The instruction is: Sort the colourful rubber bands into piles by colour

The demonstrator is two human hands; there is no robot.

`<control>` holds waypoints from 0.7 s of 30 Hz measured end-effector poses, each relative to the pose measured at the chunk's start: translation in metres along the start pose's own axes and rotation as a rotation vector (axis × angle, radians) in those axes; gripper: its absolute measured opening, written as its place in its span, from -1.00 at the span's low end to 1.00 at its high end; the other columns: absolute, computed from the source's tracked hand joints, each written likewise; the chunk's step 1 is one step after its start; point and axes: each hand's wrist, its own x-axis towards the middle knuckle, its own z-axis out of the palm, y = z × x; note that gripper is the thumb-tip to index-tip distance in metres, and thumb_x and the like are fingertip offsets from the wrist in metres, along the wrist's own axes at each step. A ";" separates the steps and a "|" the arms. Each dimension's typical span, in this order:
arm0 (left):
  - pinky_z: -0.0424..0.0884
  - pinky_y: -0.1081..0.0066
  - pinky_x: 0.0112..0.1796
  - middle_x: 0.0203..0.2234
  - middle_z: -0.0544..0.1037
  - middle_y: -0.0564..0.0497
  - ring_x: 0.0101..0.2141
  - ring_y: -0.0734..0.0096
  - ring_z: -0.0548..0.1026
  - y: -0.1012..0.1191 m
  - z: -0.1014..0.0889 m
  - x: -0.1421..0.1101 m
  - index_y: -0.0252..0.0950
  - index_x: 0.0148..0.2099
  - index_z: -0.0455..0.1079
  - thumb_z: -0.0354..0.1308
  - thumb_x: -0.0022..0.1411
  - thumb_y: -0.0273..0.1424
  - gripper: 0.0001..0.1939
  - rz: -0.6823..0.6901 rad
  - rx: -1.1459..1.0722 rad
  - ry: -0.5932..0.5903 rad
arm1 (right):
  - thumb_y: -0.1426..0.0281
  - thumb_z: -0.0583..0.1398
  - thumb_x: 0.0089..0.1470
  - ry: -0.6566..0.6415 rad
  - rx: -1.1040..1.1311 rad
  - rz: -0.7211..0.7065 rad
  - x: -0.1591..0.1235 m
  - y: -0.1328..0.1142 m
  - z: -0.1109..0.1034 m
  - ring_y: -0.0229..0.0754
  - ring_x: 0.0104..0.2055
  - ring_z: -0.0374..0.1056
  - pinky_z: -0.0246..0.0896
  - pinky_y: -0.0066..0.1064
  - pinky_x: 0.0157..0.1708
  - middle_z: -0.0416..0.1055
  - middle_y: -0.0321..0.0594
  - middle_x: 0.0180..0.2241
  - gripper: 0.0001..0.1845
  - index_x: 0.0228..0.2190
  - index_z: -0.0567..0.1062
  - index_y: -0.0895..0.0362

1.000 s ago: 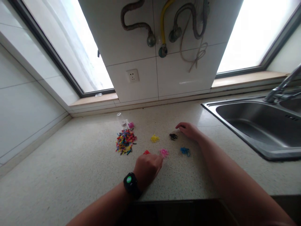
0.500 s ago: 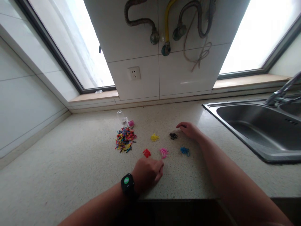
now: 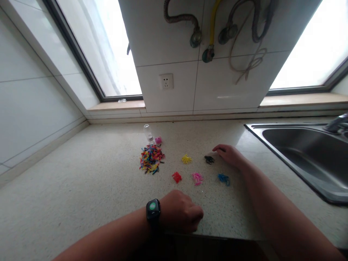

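Observation:
My left hand, with a black watch on the wrist, is curled into a fist at the counter's front edge; its palm side is hidden. Beyond it lie a red pile and a pink pile of what look like small rubber bands. My right hand rests just right of a black pile, index finger stretched out, nothing visible in it. Nearer me is a blue pile; a yellow pile lies left of the black one. A large mixed-colour heap sits farther left.
Behind the mixed heap are a clear plastic bottle and a small pink object. A steel sink is set into the speckled counter at right. A tiled wall with a socket and pipes stands behind.
My left hand has drawn back from the red and pink piles toward the counter edge, curling into a fist. My right hand stays by the black pile. The whole view has shifted a little.

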 end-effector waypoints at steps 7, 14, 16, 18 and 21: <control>0.10 0.35 -0.55 -0.56 0.48 0.13 -0.52 0.47 0.44 -0.001 -0.004 0.000 -0.21 -0.30 0.29 0.03 0.26 -0.34 -0.92 0.053 0.009 0.023 | 0.25 0.07 0.13 -0.035 0.025 -0.057 -0.009 -0.020 -0.002 -0.24 -0.52 0.23 0.09 -0.42 -0.48 0.38 -0.29 -0.56 -0.63 -0.18 0.58 0.14; 0.10 0.37 -0.55 -0.55 0.51 0.14 -0.50 0.48 0.46 -0.001 -0.004 -0.001 -0.20 -0.26 0.29 0.03 0.30 -0.30 -0.89 0.090 0.017 0.002 | 0.27 0.09 0.17 -0.070 0.143 -0.260 -0.014 -0.093 0.004 -0.28 -0.47 0.26 0.13 -0.45 -0.44 0.44 -0.25 -0.44 -0.66 -0.14 0.55 0.15; 0.11 0.37 -0.55 -0.55 0.52 0.14 -0.50 0.47 0.47 -0.001 -0.003 -0.001 -0.19 -0.23 0.30 0.05 0.31 -0.28 -0.89 0.087 0.022 -0.003 | 0.32 0.10 0.17 -0.120 0.095 -0.353 -0.014 -0.121 0.008 -0.29 -0.47 0.27 0.13 -0.45 -0.41 0.46 -0.24 -0.43 -0.69 -0.17 0.57 0.15; 0.12 0.38 -0.56 -0.54 0.53 0.14 -0.49 0.47 0.49 -0.001 -0.003 -0.001 -0.19 -0.22 0.32 0.06 0.31 -0.27 -0.88 0.082 0.020 -0.004 | 0.39 0.12 0.14 -0.167 0.044 -0.446 -0.013 -0.147 0.013 -0.28 -0.41 0.31 0.14 -0.45 -0.35 0.48 -0.23 -0.39 -0.74 -0.20 0.57 0.13; 0.14 0.39 -0.56 -0.52 0.55 0.15 -0.48 0.46 0.51 -0.001 -0.004 -0.002 -0.19 -0.20 0.34 0.05 0.32 -0.26 -0.87 0.080 0.008 0.003 | 0.44 0.16 0.11 -0.248 -0.051 -0.550 -0.013 -0.183 0.026 -0.27 -0.35 0.35 0.13 -0.45 -0.30 0.52 -0.22 -0.35 -0.77 -0.21 0.58 0.12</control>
